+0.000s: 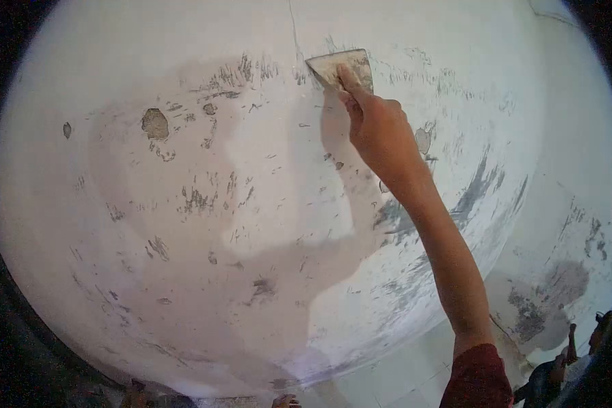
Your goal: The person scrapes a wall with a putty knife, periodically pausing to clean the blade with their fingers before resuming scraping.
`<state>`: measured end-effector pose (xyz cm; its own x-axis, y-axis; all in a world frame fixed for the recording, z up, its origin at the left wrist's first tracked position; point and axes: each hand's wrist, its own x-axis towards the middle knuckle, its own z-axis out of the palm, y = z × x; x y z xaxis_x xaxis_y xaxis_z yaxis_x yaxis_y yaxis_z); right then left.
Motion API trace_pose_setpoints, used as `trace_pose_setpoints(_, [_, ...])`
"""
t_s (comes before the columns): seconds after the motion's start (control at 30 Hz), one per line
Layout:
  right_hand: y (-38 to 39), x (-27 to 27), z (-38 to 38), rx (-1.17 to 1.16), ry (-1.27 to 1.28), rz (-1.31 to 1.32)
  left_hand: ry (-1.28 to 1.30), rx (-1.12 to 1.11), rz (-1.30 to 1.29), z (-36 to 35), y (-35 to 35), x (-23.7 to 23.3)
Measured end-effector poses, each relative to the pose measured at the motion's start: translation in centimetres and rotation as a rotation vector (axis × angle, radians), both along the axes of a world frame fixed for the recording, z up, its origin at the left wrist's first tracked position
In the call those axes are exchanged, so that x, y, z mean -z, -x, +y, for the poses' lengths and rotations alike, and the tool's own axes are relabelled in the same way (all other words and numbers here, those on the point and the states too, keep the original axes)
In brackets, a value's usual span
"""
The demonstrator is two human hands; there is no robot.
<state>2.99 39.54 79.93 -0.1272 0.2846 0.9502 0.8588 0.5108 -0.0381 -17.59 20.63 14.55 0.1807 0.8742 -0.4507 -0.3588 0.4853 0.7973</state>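
Observation:
My right hand [377, 126] grips a putty knife [325, 66], a wide flat blade smeared with pale filler. The index finger lies stretched along the blade, and the other fingers wrap the handle, which they mostly hide. The blade overlaps the scuffed upper part of the white wall [289, 170], close beside a thin vertical crack [294, 30]. Only a sliver of my left hand [286, 402] shows at the bottom edge, its fingers mostly cut off. My right arm reaches up from the lower right in a dark red sleeve [479, 381].
A chipped grey patch [155, 124] marks the wall on the left, and another [423, 140] lies right of my hand. Dark scrapes spread lower down. A second wall [571, 204] adjoins at the right. Pale floor tiles [404, 391] and a cluster of dark objects [557, 374] are below.

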Motion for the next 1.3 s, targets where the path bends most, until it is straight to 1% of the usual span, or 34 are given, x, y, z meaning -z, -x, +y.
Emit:
trace_pose_setpoints(0.03, [0.0,0.1,-0.1,0.003,0.0,-0.001,0.001,0.005,0.009,0.3,-0.1,-0.1])
trace_pose_setpoints(0.1, [0.3,0.4,-0.7,0.098,0.086,-0.005,0.002,0.014,0.024,0.7,0.0,-0.3])
trace_pose_setpoints(0.23, [1.0,-0.2,-0.7,0.067,0.061,0.017,0.002,0.03,0.026,1.9,-0.1,-0.6])
trace_pose_setpoints(0.3, [1.7,-0.9,0.1,0.121,-0.107,0.037,0.004,0.033,0.028,2.2,-0.1,-0.6])
trace_pose_setpoints(0.33, [1.4,-1.0,-0.1,0.121,-0.112,0.038,0.003,0.035,0.031,2.4,-0.1,-0.7])
trace_pose_setpoints(0.4, [0.6,-1.2,-0.9,0.129,0.037,0.04,0.002,0.039,0.038,2.5,0.3,-0.7])
trace_pose_setpoints(0.43, [0.7,-1.1,-1.3,0.13,0.03,0.039,-0.002,0.043,0.039,2.7,0.4,-0.7])
trace_pose_setpoints(0.5, [1.0,-1.1,-1.7,0.075,0.12,0.075,-0.005,0.051,0.031,2.7,0.5,-0.4])
trace_pose_setpoints(0.53, [1.3,-1.4,-1.3,0.073,-0.005,0.048,-0.007,0.058,0.028,2.5,0.6,-0.3])
trace_pose_setpoints(0.57, [1.3,-1.7,-0.8,0.076,-0.002,0.045,-0.01,0.064,0.026,2.2,0.6,-0.1])
trace_pose_setpoints(0.63, [1.4,-2.0,0.2,0.165,-0.058,0.072,-0.025,0.067,0.02,1.7,0.5,-0.3])
trace_pose_setpoints(0.73, [0.9,-0.3,-1.7,0.122,-0.035,0.014,-0.13,0.084,0.04,0.5,0.9,-1.4])
trace_pose_setpoints(0.87, [0.9,-0.5,-0.9,0.142,-0.019,0.019,-0.037,0.087,0.046,2.9,0.7,-0.2])
trace_pose_setpoints(0.97, [0.3,-1.0,-1.0,0.175,-0.005,0.07,0.0,0.088,0.058,3.4,0.6,0.0])
trace_pose_setpoints(1.07, [0.4,0.0,-2.0,0.115,0.02,0.02,0.022,0.091,0.069,3.7,0.9,0.4])
trace_pose_setpoints(1.13, [0.4,0.4,-0.7,0.116,-0.139,-0.027,0.035,0.096,0.065,3.8,0.7,1.1])
trace_pose_setpoints(1.17, [0.3,0.3,-0.2,0.115,-0.136,-0.025,0.042,0.094,0.07,3.9,0.5,1.6])
trace_pose_setpoints(1.2, [0.2,0.1,0.4,0.137,-0.108,0.016,0.061,0.093,0.077,3.9,0.2,1.9])
trace_pose_setpoints(1.27, [1.1,0.1,-1.2,0.158,0.035,0.054,0.093,0.089,0.092,3.9,-0.5,2.4])
trace_pose_setpoints(1.3, [0.9,0.3,-1.4,0.154,0.031,0.059,0.089,0.084,0.097,3.9,-0.5,2.2])
